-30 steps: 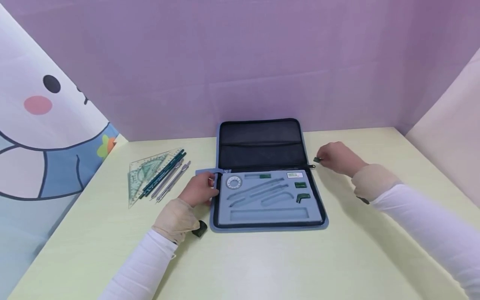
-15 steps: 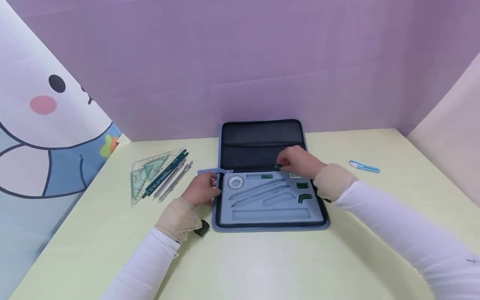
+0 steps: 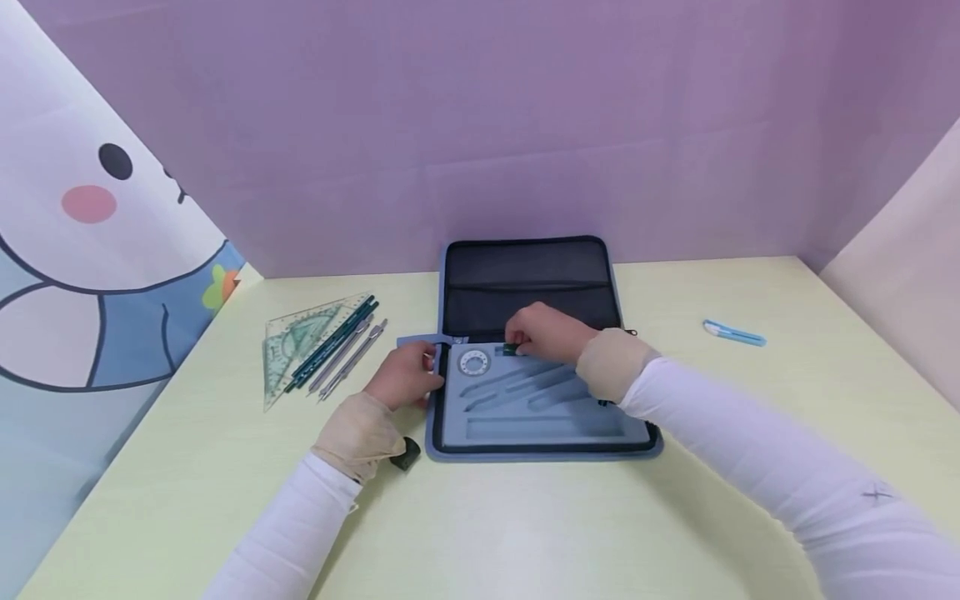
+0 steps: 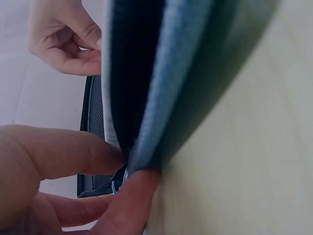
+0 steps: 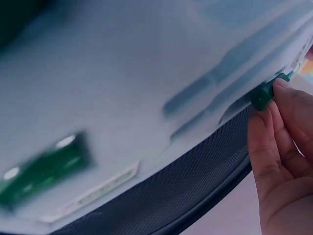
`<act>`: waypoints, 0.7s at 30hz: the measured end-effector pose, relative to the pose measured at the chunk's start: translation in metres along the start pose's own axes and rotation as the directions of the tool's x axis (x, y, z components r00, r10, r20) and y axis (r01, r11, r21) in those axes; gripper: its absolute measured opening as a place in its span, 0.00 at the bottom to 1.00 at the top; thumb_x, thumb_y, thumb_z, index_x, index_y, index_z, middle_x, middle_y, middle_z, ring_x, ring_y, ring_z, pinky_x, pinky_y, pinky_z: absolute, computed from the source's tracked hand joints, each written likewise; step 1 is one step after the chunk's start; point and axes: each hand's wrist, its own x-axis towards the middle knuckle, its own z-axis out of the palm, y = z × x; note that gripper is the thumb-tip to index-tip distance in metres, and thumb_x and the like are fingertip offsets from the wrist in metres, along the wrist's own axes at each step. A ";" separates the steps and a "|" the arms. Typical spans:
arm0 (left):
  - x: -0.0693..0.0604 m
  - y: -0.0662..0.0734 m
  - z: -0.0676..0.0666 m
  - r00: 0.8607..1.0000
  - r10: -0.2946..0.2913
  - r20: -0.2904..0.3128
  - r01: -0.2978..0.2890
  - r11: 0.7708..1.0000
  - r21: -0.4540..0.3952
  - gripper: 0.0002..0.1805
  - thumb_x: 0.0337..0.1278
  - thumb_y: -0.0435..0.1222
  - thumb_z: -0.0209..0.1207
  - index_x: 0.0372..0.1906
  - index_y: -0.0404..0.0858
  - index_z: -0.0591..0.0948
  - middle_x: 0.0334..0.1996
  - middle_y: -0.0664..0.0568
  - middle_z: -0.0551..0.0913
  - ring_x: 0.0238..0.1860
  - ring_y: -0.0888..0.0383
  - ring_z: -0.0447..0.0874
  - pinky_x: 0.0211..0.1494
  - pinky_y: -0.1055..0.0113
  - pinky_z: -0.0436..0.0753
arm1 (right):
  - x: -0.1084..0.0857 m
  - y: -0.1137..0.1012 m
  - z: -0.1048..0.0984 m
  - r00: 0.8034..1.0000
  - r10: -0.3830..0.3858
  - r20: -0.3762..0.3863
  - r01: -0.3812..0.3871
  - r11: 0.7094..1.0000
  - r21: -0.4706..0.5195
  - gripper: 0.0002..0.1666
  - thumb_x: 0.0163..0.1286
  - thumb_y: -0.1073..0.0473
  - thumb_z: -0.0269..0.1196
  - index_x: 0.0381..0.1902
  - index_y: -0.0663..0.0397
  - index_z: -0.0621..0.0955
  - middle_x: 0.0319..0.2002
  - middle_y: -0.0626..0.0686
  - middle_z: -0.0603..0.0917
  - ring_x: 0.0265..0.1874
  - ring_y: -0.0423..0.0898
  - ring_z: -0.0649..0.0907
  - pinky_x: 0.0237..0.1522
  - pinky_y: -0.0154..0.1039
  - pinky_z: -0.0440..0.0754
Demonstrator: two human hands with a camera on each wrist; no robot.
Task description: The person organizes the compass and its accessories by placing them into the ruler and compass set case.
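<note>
R hand point(image 3: 551, 331) pinching green bit point(image 3: 510, 349) at tray's point(image 3: 452, 421) far edge, L of mid; L hand point(image 3: 402, 377) pinching case's point(image 3: 543, 457) L edge.

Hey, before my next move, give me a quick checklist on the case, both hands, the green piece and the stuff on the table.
1. Lid folded back, tray exposed: ok.
2. Left hand steadying the case: ok, it pinches the left edge.
3. Right hand has a grip on the green piece: ok, pinched at the tray's far slot.
4. Green piece fully seated: cannot tell, the fingers partly cover it.
5. Pencils stowed in the tray: not ok, they lie left of the case.
6. Blue cutter away from both hands: ok, it lies to the right of the case.
</note>
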 end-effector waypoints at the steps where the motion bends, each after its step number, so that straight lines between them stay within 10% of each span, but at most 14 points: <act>1: 0.000 0.000 0.000 1.000 0.000 -0.001 0.000 1.000 0.004 0.22 0.48 0.25 0.56 0.53 0.25 0.71 0.35 0.45 0.73 0.18 0.59 0.75 0.23 0.67 0.82 | 0.001 -0.001 0.001 1.000 -0.004 0.002 0.004 1.000 0.004 0.09 0.59 0.72 0.63 0.38 0.59 0.84 0.38 0.54 0.84 0.39 0.46 0.81 0.43 0.40 0.81; 21: 0.000 0.000 0.000 1.000 0.002 -0.007 -0.002 1.000 0.011 0.22 0.48 0.25 0.56 0.52 0.25 0.71 0.35 0.45 0.74 0.17 0.61 0.74 0.23 0.67 0.82 | 0.006 -0.003 0.005 1.000 -0.011 0.008 0.011 0.999 0.031 0.10 0.60 0.72 0.63 0.40 0.59 0.84 0.39 0.54 0.84 0.39 0.46 0.81 0.44 0.39 0.81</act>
